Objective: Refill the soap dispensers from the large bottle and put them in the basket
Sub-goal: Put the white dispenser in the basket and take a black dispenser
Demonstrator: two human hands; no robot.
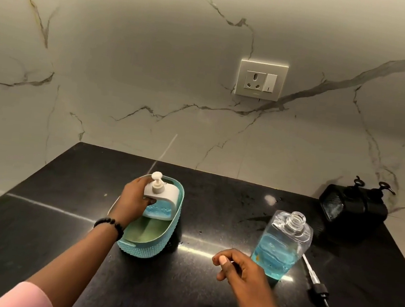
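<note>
My left hand grips a white-topped soap dispenser with blue liquid in its lower part, holding it upright inside the far end of the teal woven basket. The large clear bottle stands uncapped at the right, about half full of blue soap. Its black pump lies flat on the counter just right of it. My right hand hovers over the counter left of the bottle, fingers loosely curled, holding nothing.
A black dispenser holder with two black pump heads stands at the back right against the marble wall. A wall socket is above the counter. The black counter shows wet smears near the bottle.
</note>
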